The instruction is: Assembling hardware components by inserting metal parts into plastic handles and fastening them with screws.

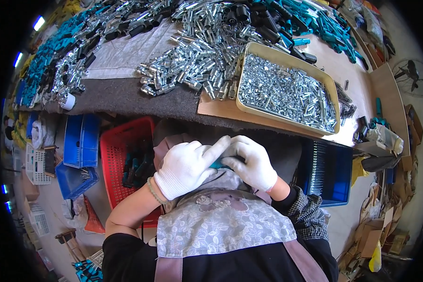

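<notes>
Above my lap, my left hand (185, 168) and my right hand (252, 163) meet, both in white knitted gloves. Between them shows a small bit of a teal part (216, 164); the fingers hide most of it, so its full shape cannot be told. The fingers of both hands are closed and pressed together around it. Under the hands lies a grey flowered apron (221, 221). Just beyond them runs the bench edge, with a cream tray (286, 121) of small silver metal pieces (284, 87) and a heap of silver metal fittings (188, 66).
Teal handles (333, 33) and black sleeves (263, 21) pile up at the back of the bench. Below its edge stand a red crate (109, 160) holding teal-and-black pieces, blue bins (81, 141) on the left and a dark blue bin (336, 176) on the right. Loose springs (347, 111) lie beside the tray.
</notes>
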### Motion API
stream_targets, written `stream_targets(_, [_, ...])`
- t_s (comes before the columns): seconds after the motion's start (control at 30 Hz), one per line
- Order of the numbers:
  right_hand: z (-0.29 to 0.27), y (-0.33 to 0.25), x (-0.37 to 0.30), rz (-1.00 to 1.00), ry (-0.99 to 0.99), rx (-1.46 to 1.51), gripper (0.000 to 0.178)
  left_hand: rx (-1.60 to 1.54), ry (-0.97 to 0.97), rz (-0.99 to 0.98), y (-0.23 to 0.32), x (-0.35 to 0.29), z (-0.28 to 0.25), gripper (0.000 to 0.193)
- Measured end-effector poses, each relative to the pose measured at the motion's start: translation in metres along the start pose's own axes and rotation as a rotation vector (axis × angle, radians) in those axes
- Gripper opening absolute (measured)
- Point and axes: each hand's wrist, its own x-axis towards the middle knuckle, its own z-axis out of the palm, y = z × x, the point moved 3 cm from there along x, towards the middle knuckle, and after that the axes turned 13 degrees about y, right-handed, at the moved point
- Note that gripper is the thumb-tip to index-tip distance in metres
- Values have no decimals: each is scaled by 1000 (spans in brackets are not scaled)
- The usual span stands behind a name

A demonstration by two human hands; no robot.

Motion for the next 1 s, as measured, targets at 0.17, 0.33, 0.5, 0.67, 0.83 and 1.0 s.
stream_targets(0.17, [-2,-2,-13,-204,53,30,32,-33,2,-31,0,-1,0,78])
stream_targets(0.33, [-1,0,-15,-244,41,-81,46,-30,-5,-67,0,1,-1,80])
stream_targets(0.5, [-1,-4,-13,-510,-56,-367,42,-246,-212,-369,-4,-8,7,82])
stream_targets(0.67, [-10,-4,5,-550,-130,-328,32,-338,-161,-408,-8,-13,17,76])
stream_targets(0.83, [-68,6,75,-419,383,-418,9,-272,61,-213,-4,-17,14,72])
stream_targets(1.0, [-72,42,104,-114,207,-705,15,-294,144,26,1,-9,13,50])
